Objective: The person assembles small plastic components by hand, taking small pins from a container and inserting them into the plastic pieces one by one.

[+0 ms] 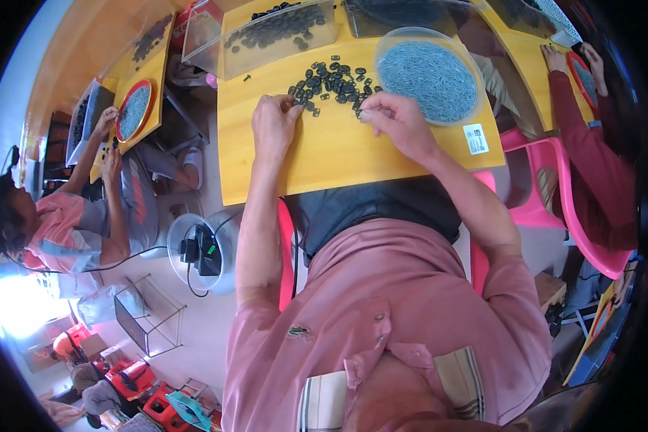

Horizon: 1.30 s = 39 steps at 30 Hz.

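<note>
A loose pile of small black plastic pieces (pixel 335 84), some oval and some rectangular with holes, lies on the yellow tabletop (pixel 324 158). At its left edge my left hand (pixel 273 126) is closed, thumb and fingertips together; what they hold, if anything, is hidden. My right hand (pixel 399 124) pinches a small black piece at the pile's right edge, partly covered by the fingertips. Just beyond that hand stands a round clear tub (pixel 477 97) full of bluish-silver screws (pixel 428 75). A single dark screw (pixel 248 77) lies apart on the left.
A clear bin (pixel 266 61) with black discs stands at the back, another dark-filled bin (pixel 403 20) beside it. Co-workers sit left (pixel 65 223) and right (pixel 597 158) at yellow tables. A pink chair (pixel 565 194) stands right; a bucket with black adapters (pixel 207 252) is at lower left.
</note>
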Each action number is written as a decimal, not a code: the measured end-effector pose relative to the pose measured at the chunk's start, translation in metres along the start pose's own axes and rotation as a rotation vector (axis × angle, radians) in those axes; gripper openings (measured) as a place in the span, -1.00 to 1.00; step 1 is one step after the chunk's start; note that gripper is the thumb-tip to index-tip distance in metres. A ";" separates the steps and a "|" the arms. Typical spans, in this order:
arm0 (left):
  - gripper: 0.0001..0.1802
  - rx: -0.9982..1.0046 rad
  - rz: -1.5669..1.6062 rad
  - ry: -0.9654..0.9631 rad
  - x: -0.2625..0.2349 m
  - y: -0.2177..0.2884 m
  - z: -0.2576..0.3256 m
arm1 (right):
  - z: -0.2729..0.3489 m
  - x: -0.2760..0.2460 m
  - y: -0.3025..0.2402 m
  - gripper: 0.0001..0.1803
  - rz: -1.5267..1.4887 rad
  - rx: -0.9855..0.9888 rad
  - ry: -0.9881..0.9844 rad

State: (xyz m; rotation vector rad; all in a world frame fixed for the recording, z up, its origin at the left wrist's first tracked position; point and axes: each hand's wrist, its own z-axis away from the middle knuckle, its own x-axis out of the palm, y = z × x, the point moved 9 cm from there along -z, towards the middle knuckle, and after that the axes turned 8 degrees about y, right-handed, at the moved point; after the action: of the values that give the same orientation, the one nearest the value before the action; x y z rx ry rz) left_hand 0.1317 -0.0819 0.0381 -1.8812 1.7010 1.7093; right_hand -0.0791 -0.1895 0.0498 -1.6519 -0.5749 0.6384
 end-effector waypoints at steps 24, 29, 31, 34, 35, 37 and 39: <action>-0.88 -0.786 1.474 -0.228 0.044 0.047 0.078 | 0.006 0.008 0.006 -0.80 -0.155 0.103 -0.102; -0.88 -0.725 1.469 -0.317 0.059 0.042 0.084 | 0.006 0.010 0.006 -0.78 -0.135 0.099 -0.104; -0.88 -0.769 1.524 -0.311 0.062 0.046 0.086 | 0.006 0.010 0.004 -0.78 -0.168 0.083 -0.111; -0.86 -0.845 1.486 -0.266 0.060 0.046 0.088 | 0.003 0.005 0.006 -0.77 -0.146 0.055 -0.068; -0.86 -0.849 1.487 -0.264 0.060 0.044 0.089 | 0.002 0.005 0.005 -0.77 -0.144 0.058 -0.071; -0.82 -0.767 1.508 -0.323 0.060 0.049 0.088 | 0.001 0.001 0.001 -0.75 -0.131 0.038 -0.060; -0.79 -0.718 1.471 -0.340 0.059 0.053 0.087 | 0.001 0.001 0.004 -0.74 -0.151 0.038 -0.046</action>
State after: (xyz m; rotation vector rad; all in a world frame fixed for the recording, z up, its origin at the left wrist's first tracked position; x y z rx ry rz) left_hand 0.0233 -0.0804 -0.0076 0.0998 2.6861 3.0587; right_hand -0.0790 -0.1890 0.0459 -1.5448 -0.7095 0.5751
